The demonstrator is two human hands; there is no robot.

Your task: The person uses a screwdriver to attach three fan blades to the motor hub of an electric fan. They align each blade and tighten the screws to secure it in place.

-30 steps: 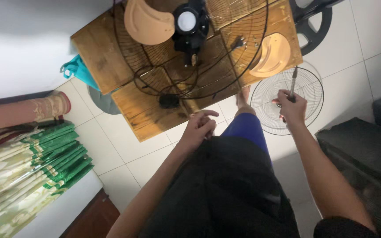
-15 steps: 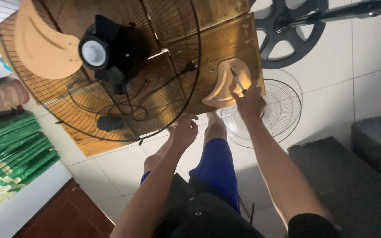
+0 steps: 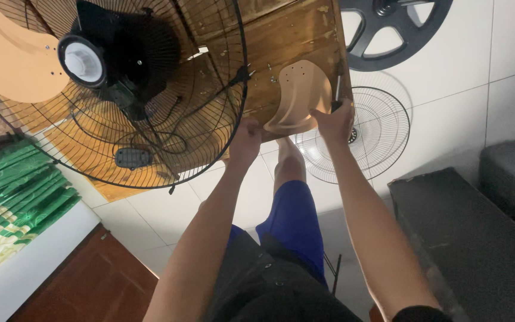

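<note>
Both hands' fingers closed on tan fan blade (image 3: 298,98) at board edge (image 3: 342,71), left hand (image 3: 247,140), right hand (image 3: 335,122)

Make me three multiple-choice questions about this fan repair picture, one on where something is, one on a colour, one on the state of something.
1. Where does the loose wire fan guard lie?
A. On the white tiled floor beside the wooden board
B. On the dark bench
C. On the green striped cloth

2. What colour is the fan blade that the hands are touching?
A. Black
B. Pale orange-tan
C. Green

3. How do the person's hands stand?
A. Both hang free in the air
B. The left hand and the right hand both reach to the blade at the board's edge
C. Both grip the black motor

Answers:
1 A, the round guard rests flat on the floor tiles past the wooden board.
2 B, the blade matches the tan blade on the motor.
3 B, each hand's fingers meet the blade's lower edge.
</note>
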